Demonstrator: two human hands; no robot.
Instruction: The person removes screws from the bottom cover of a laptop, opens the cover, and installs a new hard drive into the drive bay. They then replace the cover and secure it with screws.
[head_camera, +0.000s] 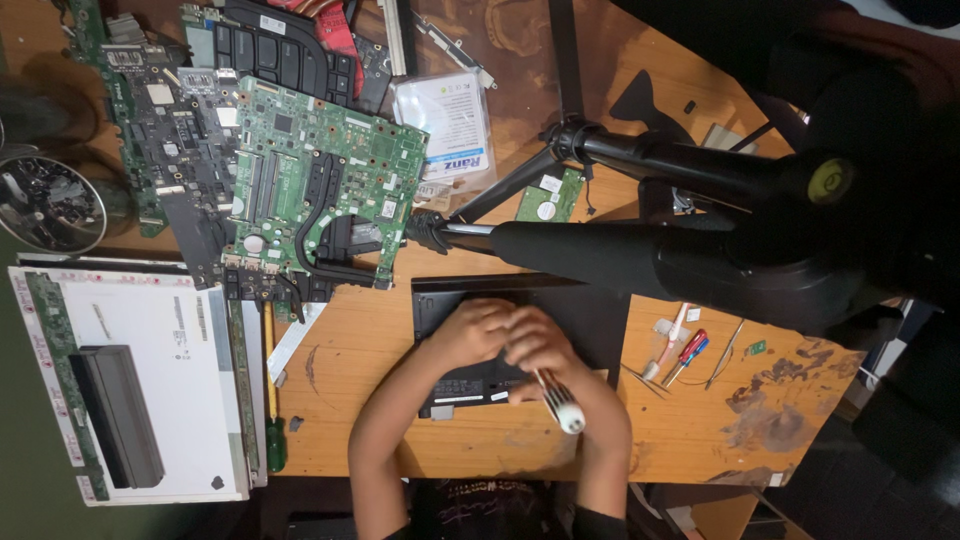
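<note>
A black laptop case (440, 300) lies flat on the wooden table (370, 340) in front of me. My right hand (540, 345) grips a screwdriver with a white ribbed handle (565, 410), its shaft pointing down into the case. My left hand (470, 330) rests curled on the case, touching my right hand near the screwdriver's tip. Whatever lies under its fingers is hidden.
A green motherboard (320, 180) and a darker board (170, 130) lie at the back left, by a keyboard (280, 50) and a metal bowl (50, 205). A white screen panel (150, 330) carries a black battery (120, 410). A green-handled screwdriver (272, 420) lies beside it. A black tripod (650, 250) crosses the table; small screwdrivers (690, 350) lie right.
</note>
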